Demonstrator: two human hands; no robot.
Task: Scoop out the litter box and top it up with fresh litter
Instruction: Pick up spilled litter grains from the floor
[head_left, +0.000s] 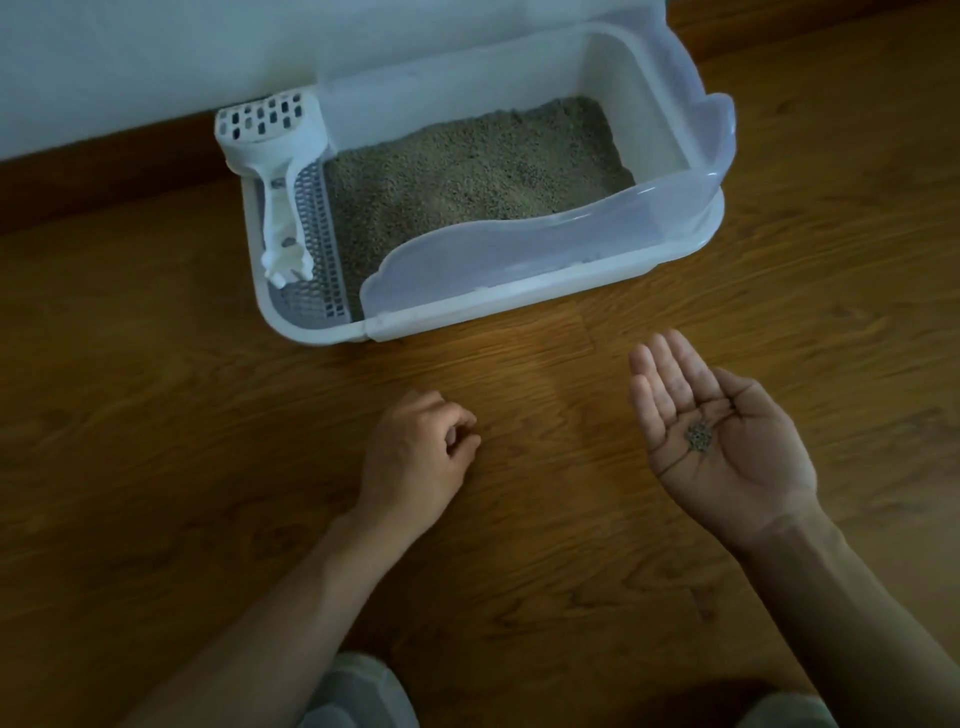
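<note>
A white litter box (519, 299) with a translucent raised rim stands on the wooden floor against the wall. Grey-brown litter (467, 176) fills its main part. A white slotted scoop (275, 171) lies on the perforated grate (317, 249) at the box's left end. My right hand (711, 426) is palm up in front of the box, fingers straight, with a small heap of litter grains (698, 437) in the palm. My left hand (415, 457) hovers low over the floor with fingers curled and thumb against fingertips; whether it pinches a grain is too small to tell.
Wooden floor (156, 415) spreads all around the box. A white wall (130, 62) runs behind it at the top. My knees (363, 691) show at the bottom edge.
</note>
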